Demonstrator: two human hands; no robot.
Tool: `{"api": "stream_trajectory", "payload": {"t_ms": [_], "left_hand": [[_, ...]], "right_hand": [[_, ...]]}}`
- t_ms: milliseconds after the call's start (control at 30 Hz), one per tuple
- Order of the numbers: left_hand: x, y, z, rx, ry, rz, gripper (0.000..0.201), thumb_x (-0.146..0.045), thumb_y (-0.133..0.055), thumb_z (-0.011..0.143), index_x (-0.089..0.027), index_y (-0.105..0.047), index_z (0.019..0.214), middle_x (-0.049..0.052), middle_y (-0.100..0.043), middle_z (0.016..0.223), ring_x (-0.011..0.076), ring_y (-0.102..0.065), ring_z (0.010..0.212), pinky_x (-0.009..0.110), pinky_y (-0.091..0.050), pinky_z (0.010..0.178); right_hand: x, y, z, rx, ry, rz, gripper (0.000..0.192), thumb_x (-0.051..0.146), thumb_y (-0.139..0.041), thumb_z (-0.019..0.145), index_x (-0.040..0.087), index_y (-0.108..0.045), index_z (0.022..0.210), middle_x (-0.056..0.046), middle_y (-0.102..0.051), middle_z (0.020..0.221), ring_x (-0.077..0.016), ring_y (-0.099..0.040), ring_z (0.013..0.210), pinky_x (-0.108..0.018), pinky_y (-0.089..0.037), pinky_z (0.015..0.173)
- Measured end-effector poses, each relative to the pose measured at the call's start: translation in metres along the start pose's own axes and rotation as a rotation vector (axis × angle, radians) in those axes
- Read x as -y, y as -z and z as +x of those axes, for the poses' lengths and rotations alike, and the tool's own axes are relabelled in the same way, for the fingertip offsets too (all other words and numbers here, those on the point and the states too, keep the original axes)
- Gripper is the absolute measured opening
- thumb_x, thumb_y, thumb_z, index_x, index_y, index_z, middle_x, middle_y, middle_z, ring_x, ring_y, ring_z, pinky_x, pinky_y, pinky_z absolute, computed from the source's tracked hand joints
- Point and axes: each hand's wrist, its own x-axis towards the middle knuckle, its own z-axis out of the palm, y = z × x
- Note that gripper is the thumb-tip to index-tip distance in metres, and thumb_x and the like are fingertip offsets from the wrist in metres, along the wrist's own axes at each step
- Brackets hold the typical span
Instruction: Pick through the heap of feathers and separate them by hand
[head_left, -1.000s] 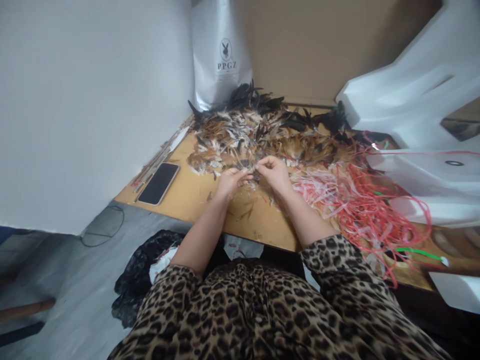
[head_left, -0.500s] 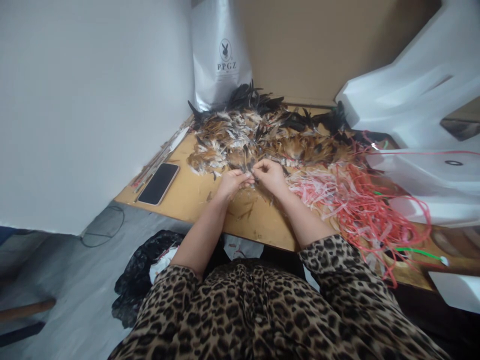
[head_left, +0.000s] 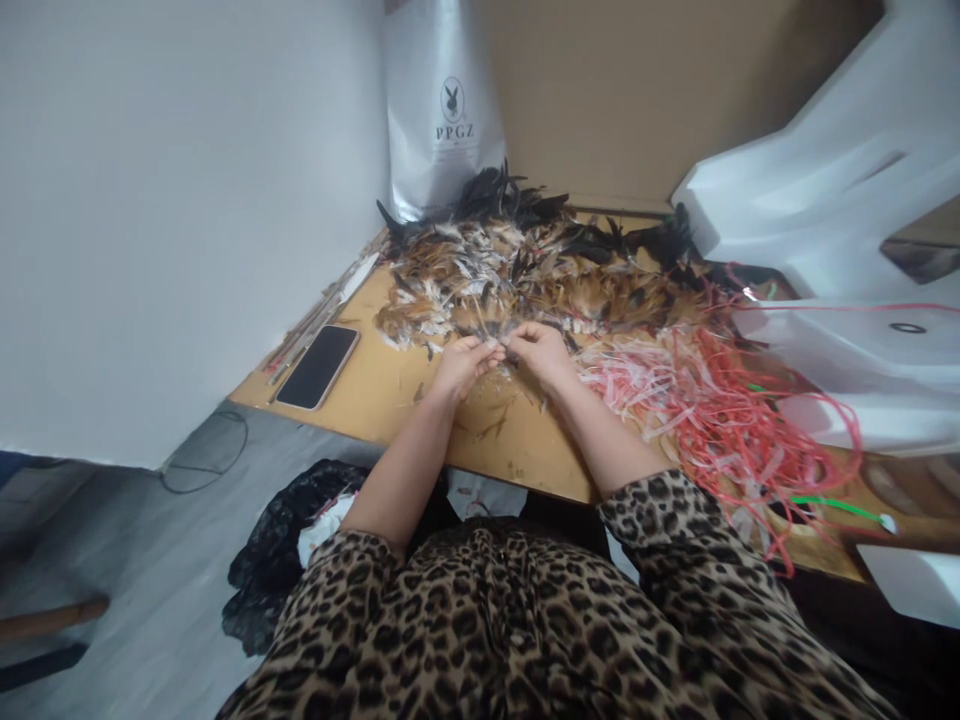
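Note:
A wide heap of brown, white and black feathers (head_left: 525,270) covers the back of the wooden table (head_left: 390,385). At the heap's near edge my left hand (head_left: 461,364) and my right hand (head_left: 540,349) meet, fingertips pinched together on a small bunch of feathers (head_left: 501,346). Both hands hover just above the tabletop. What exactly lies between the fingertips is too small to make out.
A dark phone (head_left: 318,366) lies at the table's left, by thin sticks (head_left: 315,320) along the wall. Tangled red and pink plastic strips (head_left: 720,410) spread to the right. A grey PPGZ bag (head_left: 444,110) stands behind; white foam pieces (head_left: 832,210) crowd the right. A black bag (head_left: 289,540) sits on the floor.
My right hand has slid slightly left and closer to my left hand; the fingertips now touch over the feathers. Everything else is still.

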Motion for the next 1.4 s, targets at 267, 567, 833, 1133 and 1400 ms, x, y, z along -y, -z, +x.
{"api": "stream_trajectory", "payload": {"t_ms": [267,567,833,1133,1400], "left_hand": [[0.001,0.0007,0.0004,0.043,-0.02,0.004,0.009,-0.015,-0.068,0.069,-0.008,-0.064,0.071,0.004,-0.066,0.066,0.005,-0.059,0.055,0.015,-0.045,0.056],[0.0014,0.0006,-0.0002,0.028,-0.064,0.038,0.012,-0.018,-0.07,0.067,-0.009,-0.063,0.069,0.004,-0.066,0.065,0.0044,-0.058,0.053,0.014,-0.045,0.054],[0.0005,-0.0019,-0.0026,0.052,0.007,0.079,0.012,-0.019,-0.069,0.068,-0.009,-0.065,0.073,0.005,-0.067,0.067,0.005,-0.059,0.057,0.014,-0.046,0.056],[-0.0002,0.0033,-0.0019,0.094,0.041,0.024,0.012,-0.018,-0.068,0.07,-0.009,-0.065,0.077,0.006,-0.068,0.072,0.0055,-0.06,0.058,0.015,-0.046,0.055],[-0.001,0.0057,0.0019,0.046,0.056,-0.087,0.004,-0.013,-0.062,0.074,-0.009,-0.064,0.075,0.004,-0.067,0.07,0.0056,-0.061,0.06,0.013,-0.045,0.053]], "right_hand": [[-0.0012,-0.0013,0.0008,-0.001,0.003,-0.032,0.014,0.025,-0.067,0.054,0.017,-0.057,0.06,0.003,-0.058,0.056,-0.0084,-0.047,0.051,-0.023,-0.038,0.055],[-0.006,0.0027,0.0031,0.104,-0.18,0.231,0.03,0.035,-0.077,0.049,0.017,-0.054,0.057,0.005,-0.054,0.052,-0.0065,-0.045,0.046,-0.022,-0.035,0.049],[-0.0036,0.0038,0.002,0.017,-0.004,-0.009,0.025,0.036,-0.072,0.055,0.016,-0.059,0.059,0.004,-0.056,0.056,-0.0072,-0.045,0.051,-0.023,-0.036,0.056],[-0.0082,0.0053,0.0042,0.031,-0.073,0.057,0.029,0.041,-0.072,0.056,0.016,-0.066,0.069,0.001,-0.062,0.06,-0.0089,-0.049,0.054,-0.024,-0.039,0.058],[-0.0023,0.0049,0.001,0.088,-0.107,0.082,0.029,0.038,-0.076,0.052,0.016,-0.068,0.069,-0.001,-0.066,0.065,-0.0096,-0.055,0.059,-0.025,-0.043,0.066]]}}
